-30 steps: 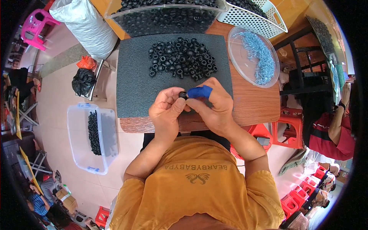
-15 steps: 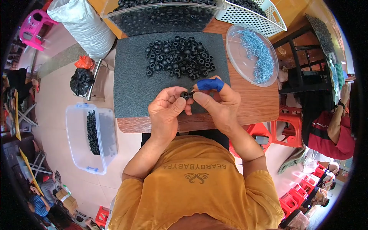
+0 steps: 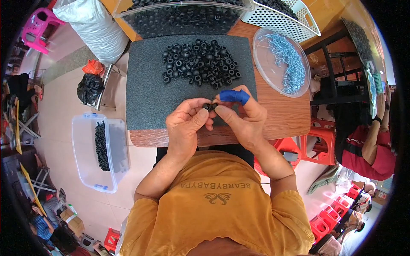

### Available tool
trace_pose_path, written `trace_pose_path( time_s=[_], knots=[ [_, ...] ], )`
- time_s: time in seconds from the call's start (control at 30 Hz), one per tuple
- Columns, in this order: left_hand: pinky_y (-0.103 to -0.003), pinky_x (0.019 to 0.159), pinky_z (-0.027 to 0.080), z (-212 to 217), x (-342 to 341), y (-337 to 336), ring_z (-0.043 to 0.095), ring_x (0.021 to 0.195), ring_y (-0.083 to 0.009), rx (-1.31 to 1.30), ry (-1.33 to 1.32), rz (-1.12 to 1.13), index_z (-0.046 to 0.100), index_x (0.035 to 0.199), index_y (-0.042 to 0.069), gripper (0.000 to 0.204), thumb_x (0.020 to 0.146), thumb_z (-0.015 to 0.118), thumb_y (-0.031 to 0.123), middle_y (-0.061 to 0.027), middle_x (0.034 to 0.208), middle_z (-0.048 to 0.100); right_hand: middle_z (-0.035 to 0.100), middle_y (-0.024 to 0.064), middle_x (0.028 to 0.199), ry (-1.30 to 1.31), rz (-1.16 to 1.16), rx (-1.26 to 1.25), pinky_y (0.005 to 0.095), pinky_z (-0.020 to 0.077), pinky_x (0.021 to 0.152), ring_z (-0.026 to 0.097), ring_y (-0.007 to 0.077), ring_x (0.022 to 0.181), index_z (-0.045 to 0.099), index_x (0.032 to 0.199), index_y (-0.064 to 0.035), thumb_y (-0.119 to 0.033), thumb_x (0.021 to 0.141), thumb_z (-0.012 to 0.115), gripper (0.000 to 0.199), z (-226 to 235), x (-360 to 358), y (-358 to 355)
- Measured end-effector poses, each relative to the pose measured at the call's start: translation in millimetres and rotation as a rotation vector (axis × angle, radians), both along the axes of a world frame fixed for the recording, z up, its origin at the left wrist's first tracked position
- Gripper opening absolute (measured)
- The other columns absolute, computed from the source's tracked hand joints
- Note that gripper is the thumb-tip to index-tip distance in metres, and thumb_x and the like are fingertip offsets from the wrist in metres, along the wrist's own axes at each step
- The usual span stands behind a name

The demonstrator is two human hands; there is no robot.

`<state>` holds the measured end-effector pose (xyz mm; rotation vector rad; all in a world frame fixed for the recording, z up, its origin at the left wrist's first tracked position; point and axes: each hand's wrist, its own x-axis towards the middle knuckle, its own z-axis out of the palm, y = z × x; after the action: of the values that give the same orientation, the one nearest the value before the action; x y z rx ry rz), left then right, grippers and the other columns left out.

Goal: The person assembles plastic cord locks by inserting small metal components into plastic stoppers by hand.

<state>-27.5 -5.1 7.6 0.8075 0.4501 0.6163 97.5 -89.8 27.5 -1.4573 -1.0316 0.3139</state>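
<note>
Hands nearly unmoved | left hand [image 3: 188, 123] and right hand [image 3: 241, 115] pinch small black ring [image 3: 208, 106] | light, rubbery; grip rim

I see two packages — a bulging white woven plastic sack [image 3: 92, 23] stands on the floor, upper left. Just below it sits a knotted black plastic bag [image 3: 89, 88] — no labels or screens.

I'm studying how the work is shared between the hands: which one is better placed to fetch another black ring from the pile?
Probably the right hand: its blue-covered finger lies just below the pile of black rings, nearer than the left hand.
</note>
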Motion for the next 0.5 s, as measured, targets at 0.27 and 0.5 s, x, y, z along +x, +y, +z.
trace_pose_path(
  time_s=[0.27,0.5],
  knots=[
    [-0.023,0.059,0.050,1.0,1.3,1.5,0.059,0.070,-0.0125,-0.049,0.026,-0.055,0.057,0.107,-0.004,0.022,0.088,0.059,0.006,-0.0108,0.088,0.064,0.061,0.0072,0.083,-0.058,0.022,0.024,0.0259,0.0486,0.061,0.058,0.0166,0.074,0.063,0.095,-0.0034,0.007,0.069,0.069,0.029,-4.0,3.7,0.5],
    [-0.025,0.059,0.050,3.1,2.3,2.2,0.059,0.069,-0.0133,-0.134,0.028,-0.110,0.057,0.107,-0.004,0.021,0.089,0.057,0.006,-0.0112,0.087,0.064,0.059,0.0076,0.088,0.067,0.056,0.012,0.0247,0.0489,0.065,0.059,0.0141,0.079,0.062,0.098,-0.0022,0.008,0.073,0.067,0.028,-4.0,3.3,-4.1]
  ],
)
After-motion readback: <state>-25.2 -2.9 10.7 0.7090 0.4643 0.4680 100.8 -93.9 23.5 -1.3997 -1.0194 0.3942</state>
